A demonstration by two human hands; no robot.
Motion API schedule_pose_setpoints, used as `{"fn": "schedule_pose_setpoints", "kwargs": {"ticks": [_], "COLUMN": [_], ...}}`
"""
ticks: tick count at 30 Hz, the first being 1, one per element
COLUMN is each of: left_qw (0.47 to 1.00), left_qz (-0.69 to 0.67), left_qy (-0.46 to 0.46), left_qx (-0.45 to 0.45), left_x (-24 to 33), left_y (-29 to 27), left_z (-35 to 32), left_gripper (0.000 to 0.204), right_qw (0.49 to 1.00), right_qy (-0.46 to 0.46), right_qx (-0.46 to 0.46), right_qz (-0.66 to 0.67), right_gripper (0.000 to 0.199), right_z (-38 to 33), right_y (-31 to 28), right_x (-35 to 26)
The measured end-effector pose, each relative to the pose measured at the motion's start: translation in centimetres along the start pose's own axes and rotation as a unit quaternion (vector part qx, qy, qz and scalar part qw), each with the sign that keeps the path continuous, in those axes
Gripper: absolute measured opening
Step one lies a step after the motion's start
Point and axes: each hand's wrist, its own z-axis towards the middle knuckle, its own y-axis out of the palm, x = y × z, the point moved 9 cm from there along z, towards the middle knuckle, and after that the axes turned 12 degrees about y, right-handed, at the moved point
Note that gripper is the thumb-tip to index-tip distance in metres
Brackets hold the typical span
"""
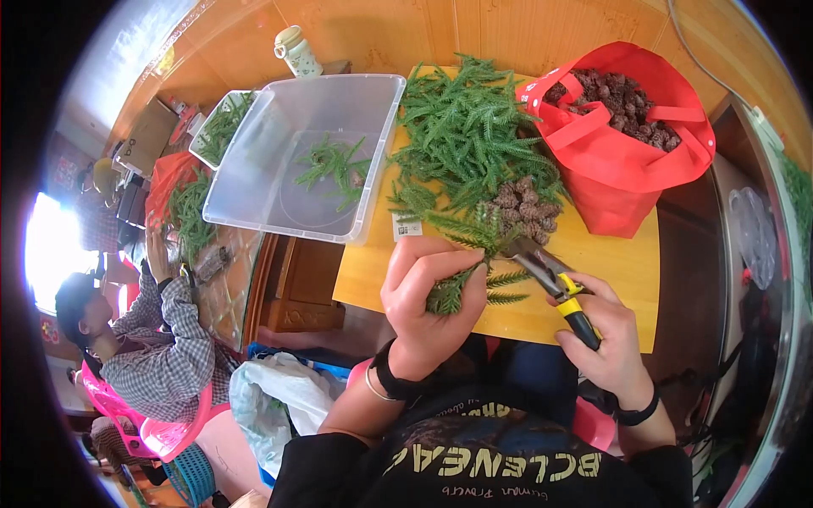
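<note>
My left hand [430, 298] grips a small bunch of green fir-like sprigs [461, 284] just above the near edge of a small yellow wooden table [610, 262]. My right hand [605, 334] holds pliers with yellow-and-black handles [555, 288]; their jaws meet the sprig stems beside my left fingers. Behind them lies a heap of green sprigs [466, 135] and a cluster of brown cones [525, 207].
A red fabric bag [622, 161] full of brown cones stands at the table's right. A clear plastic bin [296, 161] with a few sprigs sits to the left. A pale bottle [296, 51] stands behind it. Another person in a checked shirt [161, 356] sits at the left on a pink chair.
</note>
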Motion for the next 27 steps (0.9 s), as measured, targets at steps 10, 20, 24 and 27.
{"fn": "schedule_pose_setpoints", "kwargs": {"ticks": [10,20,24,27], "left_qw": [0.99,0.979,0.973,0.971], "left_qz": [0.09,0.128,0.128,0.126], "left_qy": [0.108,0.159,0.191,0.203], "left_qx": [0.024,0.007,-0.007,-0.011], "left_x": [2.3,2.6,3.1,3.2], "left_y": [-0.2,0.1,0.3,0.4], "left_z": [-0.3,-0.6,-0.8,-0.8], "left_gripper": [0.036,0.028,0.029,0.034], "right_qw": [0.997,0.988,0.988,0.978], "right_qy": [-0.022,0.052,0.052,0.094], "right_qx": [-0.039,-0.017,-0.017,-0.037], "right_qz": [0.064,0.148,0.143,0.183], "right_gripper": [0.042,0.024,0.023,0.023], "right_z": [-0.7,-1.2,-1.2,-1.2], "right_y": [2.3,2.9,2.7,2.9], "right_x": [-1.6,-0.4,-0.8,-0.4]}}
